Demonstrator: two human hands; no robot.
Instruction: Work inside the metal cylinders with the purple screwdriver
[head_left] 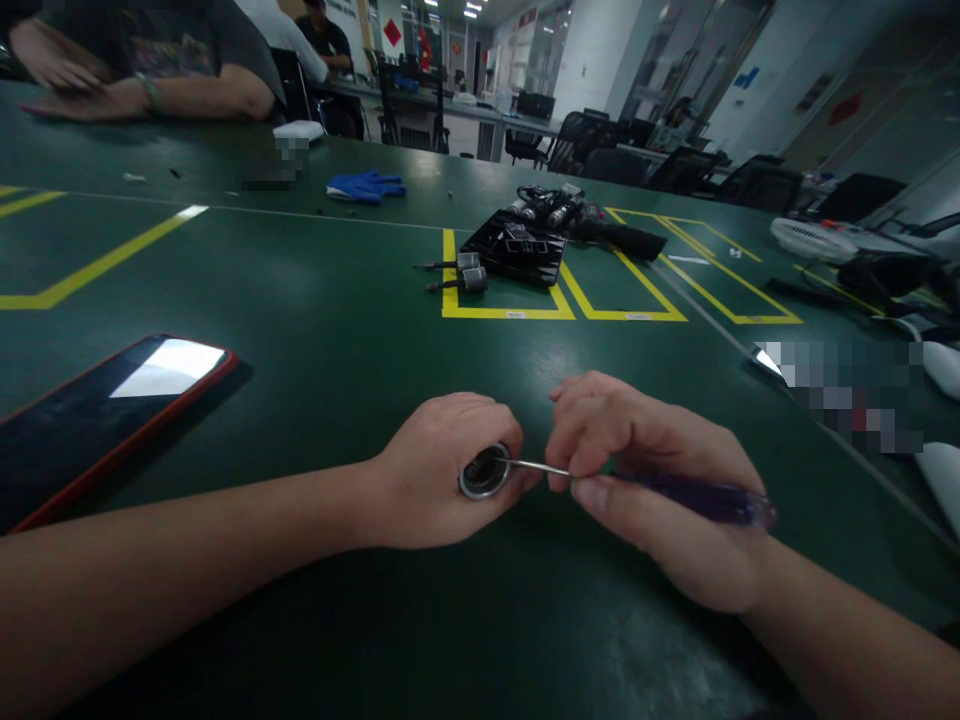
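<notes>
My left hand [442, 465] is closed around a round metal cylinder [484, 472], whose open end with a shiny rim faces me. Inside that opening it is dark, with some small detail I cannot make out. My right hand [660, 490] grips a screwdriver [697, 497] with a dark purple, see-through handle. Its thin metal shaft points left, and the tip reaches the rim or mouth of the cylinder; how deep it goes is hidden. Both hands are just above the green table [420, 620].
A phone in a red case [112, 420] lies at left. Ahead are two motor-like metal parts [469, 275], a black plastic bag [517, 250], dark cabled parts [555, 205] and a blue glove [366, 187]. Yellow tape marks boxes. Across the table a person's arms [187, 95] rest.
</notes>
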